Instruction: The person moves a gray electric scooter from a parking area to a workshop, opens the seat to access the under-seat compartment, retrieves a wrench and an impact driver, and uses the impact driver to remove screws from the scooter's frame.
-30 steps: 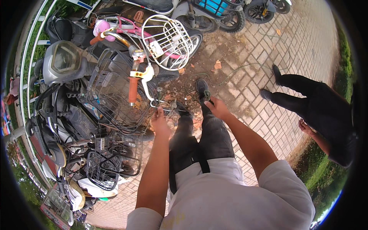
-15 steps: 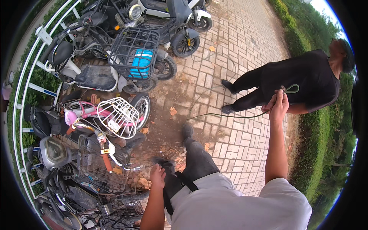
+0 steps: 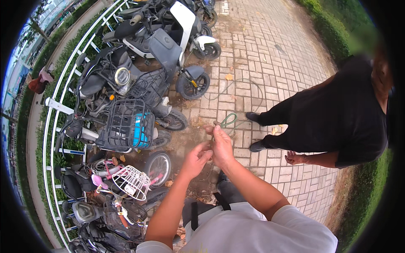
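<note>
My right hand [image 3: 220, 146] is closed on the knotted end of a thin green cable, whose loop [image 3: 228, 120] sticks up above the fingers. Just left of and below it, my left hand [image 3: 196, 159] has its fingers curled toward the right hand; what lies inside them, if anything, is hidden. Farther out, more thin cable [image 3: 262, 96] lies in loose curves on the paving beside the other person's feet. A small pink bicycle with a white basket [image 3: 128, 181] stands below and left of my hands.
A row of scooters [image 3: 164, 50] lines a white railing [image 3: 52, 139] on the left. A person in black [image 3: 320, 118] stands close at the right on brick paving [image 3: 278, 185], with a hedge [image 3: 365, 196] behind. Another person [image 3: 40, 80] is beyond the railing.
The view has swung along the scooter row. My left hand has come up beside my right hand, which has moved leftward relative to the person in black, still holding the cable loop.
</note>
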The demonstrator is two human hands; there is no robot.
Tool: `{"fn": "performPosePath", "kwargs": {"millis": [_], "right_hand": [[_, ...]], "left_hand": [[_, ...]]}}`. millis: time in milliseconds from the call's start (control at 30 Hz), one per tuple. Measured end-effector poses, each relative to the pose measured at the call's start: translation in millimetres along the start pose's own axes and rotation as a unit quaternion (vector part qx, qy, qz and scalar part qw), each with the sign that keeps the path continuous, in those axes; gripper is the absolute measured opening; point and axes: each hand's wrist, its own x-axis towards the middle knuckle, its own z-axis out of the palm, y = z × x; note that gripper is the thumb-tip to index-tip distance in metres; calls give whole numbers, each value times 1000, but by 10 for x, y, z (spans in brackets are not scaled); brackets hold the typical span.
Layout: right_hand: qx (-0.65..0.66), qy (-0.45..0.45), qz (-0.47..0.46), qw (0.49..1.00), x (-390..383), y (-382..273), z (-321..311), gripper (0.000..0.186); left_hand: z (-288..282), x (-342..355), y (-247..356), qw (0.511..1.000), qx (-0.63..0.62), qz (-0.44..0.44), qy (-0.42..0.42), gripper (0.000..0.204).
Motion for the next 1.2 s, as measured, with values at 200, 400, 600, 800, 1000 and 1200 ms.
{"fn": "performPosePath", "kwargs": {"millis": [200, 400, 600, 800, 1000, 1200], "right_hand": [[-210, -238, 119, 941, 1026, -39, 27, 46], [-361, -133, 145, 911, 2481, 35, -368, 61], [-501, 20, 147, 853, 4140, -38, -1294, 44], [-482, -33, 182, 856, 5671, 85, -979, 44], [-500, -154, 180, 833, 7332, 969, -491, 34], [-567, -292, 150, 756, 8239, 1484, -416, 30]], "left_hand": [[-220, 978, 121, 984, -70, -58, 157, 17], [-1150, 2131, -1034, 936, -14, -156, 316, 19], [-1412, 3472, -1866, 870, -99, -297, 382, 21], [-1698, 4762, -2141, 794, -259, -353, 422, 11], [-2275, 5563, -3446, 843, -56, -343, 409, 13], [-2311, 6375, -3301, 764, -229, -442, 410, 4]]}}
